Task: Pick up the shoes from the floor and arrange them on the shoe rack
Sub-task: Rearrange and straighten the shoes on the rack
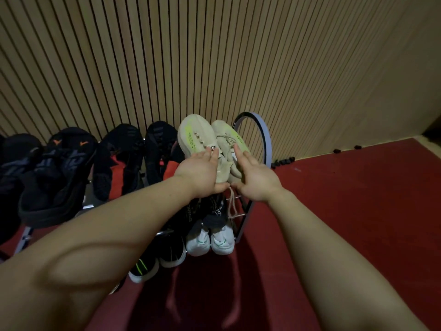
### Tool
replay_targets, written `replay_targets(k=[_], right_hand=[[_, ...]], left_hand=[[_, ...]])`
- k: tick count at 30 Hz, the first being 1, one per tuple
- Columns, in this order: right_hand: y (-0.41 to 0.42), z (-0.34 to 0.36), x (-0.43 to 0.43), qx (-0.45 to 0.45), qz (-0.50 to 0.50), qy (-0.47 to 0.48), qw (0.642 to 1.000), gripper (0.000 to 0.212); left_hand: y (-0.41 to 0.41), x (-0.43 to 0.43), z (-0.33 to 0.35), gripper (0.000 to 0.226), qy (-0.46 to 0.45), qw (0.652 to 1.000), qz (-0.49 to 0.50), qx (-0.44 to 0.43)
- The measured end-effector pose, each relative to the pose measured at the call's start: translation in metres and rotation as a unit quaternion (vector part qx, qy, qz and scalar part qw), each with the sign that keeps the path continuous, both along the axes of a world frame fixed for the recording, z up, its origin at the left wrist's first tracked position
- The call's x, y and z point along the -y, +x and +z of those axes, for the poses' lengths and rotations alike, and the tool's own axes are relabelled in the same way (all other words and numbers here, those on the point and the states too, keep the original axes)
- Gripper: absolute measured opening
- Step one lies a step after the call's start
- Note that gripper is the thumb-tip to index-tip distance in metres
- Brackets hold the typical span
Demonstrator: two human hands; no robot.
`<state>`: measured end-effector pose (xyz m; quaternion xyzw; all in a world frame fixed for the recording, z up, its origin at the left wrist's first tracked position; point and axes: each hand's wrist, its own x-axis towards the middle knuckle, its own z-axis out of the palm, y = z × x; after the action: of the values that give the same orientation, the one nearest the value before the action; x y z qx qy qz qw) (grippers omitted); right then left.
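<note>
A pair of beige sneakers with neon-green stripes sits side by side at the right end of the shoe rack's top tier, toes toward the wall. My left hand [202,174] wraps the heel and side of the left beige sneaker [194,134]. My right hand [254,177] grips the heel of the right beige sneaker [225,132]. A loose lace hangs down between my thumbs. The metal shoe rack [265,137] has a rounded end loop just right of the pair.
Black and orange sneakers [126,158] and black sandals [57,173] fill the top tier to the left. Lower tiers hold dark shoes and a white pair [210,242]. A slatted wooden wall stands behind. Red floor [346,211] spreads to the right, small black pieces along the wall's base.
</note>
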<state>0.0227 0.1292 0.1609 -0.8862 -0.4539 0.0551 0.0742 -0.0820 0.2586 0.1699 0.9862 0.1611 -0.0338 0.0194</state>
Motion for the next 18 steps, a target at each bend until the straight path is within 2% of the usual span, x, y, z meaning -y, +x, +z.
replay_targets(k=[5,7,9,12,13,15,18], right_hand=[[0.001,0.003,-0.005,-0.056,-0.039,-0.045,0.997,0.094],[-0.005,0.004,-0.005,0.004,-0.032,-0.077,0.997,0.101],[-0.012,0.007,-0.008,0.07,0.021,-0.08,0.994,0.108],[-0.014,0.015,-0.021,0.095,0.108,-0.101,0.984,0.115],[-0.014,0.018,-0.027,0.091,0.124,-0.121,0.981,0.117],[-0.014,0.021,-0.041,0.071,0.145,-0.159,0.974,0.12],[-0.014,0.022,-0.055,0.056,0.174,-0.177,0.967,0.122]], left_hand=[[-0.005,-0.004,0.007,0.108,-0.025,0.999,-0.035,-0.011],[-0.014,-0.007,0.011,0.115,-0.037,0.998,-0.044,-0.03],[-0.026,-0.014,0.016,0.122,-0.011,0.997,-0.044,-0.059],[-0.046,-0.033,0.021,0.129,0.067,0.992,-0.008,-0.111],[-0.052,-0.04,0.02,0.131,0.065,0.99,0.022,-0.124],[-0.058,-0.047,0.017,0.132,0.008,0.988,0.081,-0.133],[-0.057,-0.046,0.008,0.123,-0.039,0.988,0.105,-0.103]])
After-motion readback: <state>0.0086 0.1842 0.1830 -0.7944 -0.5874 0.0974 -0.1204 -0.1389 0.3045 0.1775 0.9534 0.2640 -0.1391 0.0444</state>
